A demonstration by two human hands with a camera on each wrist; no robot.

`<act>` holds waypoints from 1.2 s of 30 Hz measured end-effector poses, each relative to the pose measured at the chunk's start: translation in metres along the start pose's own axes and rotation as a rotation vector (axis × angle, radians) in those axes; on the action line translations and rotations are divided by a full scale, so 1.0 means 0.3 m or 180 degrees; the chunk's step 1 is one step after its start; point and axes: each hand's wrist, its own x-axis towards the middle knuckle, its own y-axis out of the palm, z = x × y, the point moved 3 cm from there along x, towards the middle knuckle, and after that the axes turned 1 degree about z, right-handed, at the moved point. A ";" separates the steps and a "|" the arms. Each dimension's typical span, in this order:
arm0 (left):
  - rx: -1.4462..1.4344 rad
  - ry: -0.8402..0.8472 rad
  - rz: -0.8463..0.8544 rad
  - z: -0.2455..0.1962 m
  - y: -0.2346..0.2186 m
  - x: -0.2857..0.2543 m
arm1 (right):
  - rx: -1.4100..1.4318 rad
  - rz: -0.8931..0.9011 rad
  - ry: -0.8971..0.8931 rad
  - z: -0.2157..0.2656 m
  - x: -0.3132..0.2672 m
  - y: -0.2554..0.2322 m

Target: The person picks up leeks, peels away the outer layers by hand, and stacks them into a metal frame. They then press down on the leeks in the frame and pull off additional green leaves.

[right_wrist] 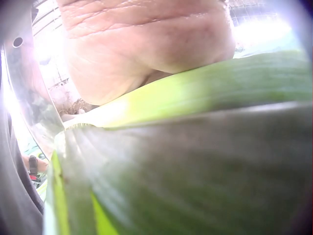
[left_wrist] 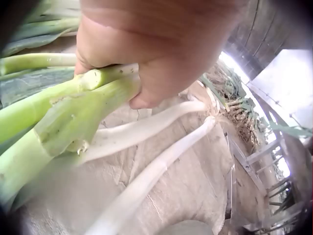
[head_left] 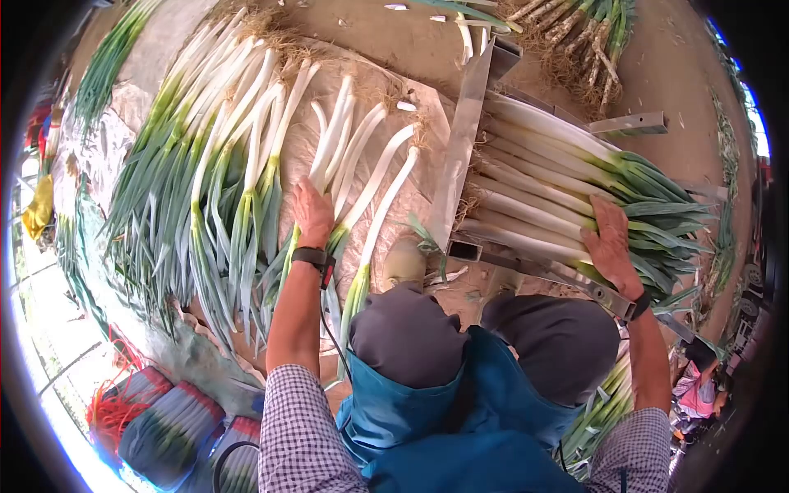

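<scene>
Long leeks [head_left: 246, 140] with white stems, roots and green leaves lie in a loose row on a sheet. The left hand [head_left: 312, 214] grips some of them near where white turns green; in the left wrist view the hand [left_wrist: 156, 49] has thumb and fingers curled round green-white stalks [left_wrist: 78, 105]. At the right, more leeks [head_left: 542, 181] lie side by side in a metal frame [head_left: 464, 148], roots against its upright plate. The right hand [head_left: 611, 242] rests on their stems near the leaves; in the right wrist view its palm [right_wrist: 146, 49] lies against a leaf [right_wrist: 195, 93], fingertips hidden.
Bundled leeks [head_left: 173, 431] with red ties lie at the lower left. More rooted leeks [head_left: 583, 41] lie beyond the frame, and others [head_left: 604, 411] beside the right knee. The person's knees [head_left: 411, 333] are close to the frame's near bar [head_left: 534, 267]. Another person [head_left: 694, 390] shows at the right edge.
</scene>
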 end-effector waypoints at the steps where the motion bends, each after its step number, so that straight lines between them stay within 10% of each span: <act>1: 0.0120 0.0414 -0.0162 -0.030 -0.039 -0.012 | 0.0029 0.0018 0.0016 0.003 0.003 -0.004; 3: 0.0305 0.1322 -0.0472 -0.113 -0.082 -0.043 | -0.0114 -0.0038 -0.0005 0.017 0.007 -0.004; 6: 0.0114 0.1317 0.1009 -0.064 0.251 -0.152 | 0.0310 -0.0621 -0.0284 0.012 -0.010 -0.013; 7: 0.0370 0.1769 0.0240 0.069 0.436 -0.171 | 0.0222 -0.0683 -0.0253 0.003 -0.018 -0.006; 10: 0.0311 0.0423 0.1096 -0.084 0.316 -0.148 | 0.0111 0.0134 0.0254 -0.033 -0.022 0.034; 12: 0.0541 0.0455 0.1208 -0.067 0.307 -0.157 | 0.0161 0.0246 0.0295 -0.040 -0.018 0.035; 21: -0.1342 0.0906 0.0016 -0.012 -0.174 -0.143 | 0.0511 0.0560 0.0136 -0.037 0.001 -0.040; 25: -0.2236 0.1064 0.0058 -0.111 -0.596 -0.165 | 0.0894 -0.0351 0.0113 -0.050 0.015 -0.152; 29: -0.2735 0.1418 0.0189 -0.289 -0.955 -0.221 | 0.1969 -0.1597 -0.0198 0.163 -0.069 -0.464; 36: -0.1588 0.3063 0.0195 -0.799 -1.319 -0.514 | 0.3251 -0.1188 -0.1475 0.692 -0.227 -0.713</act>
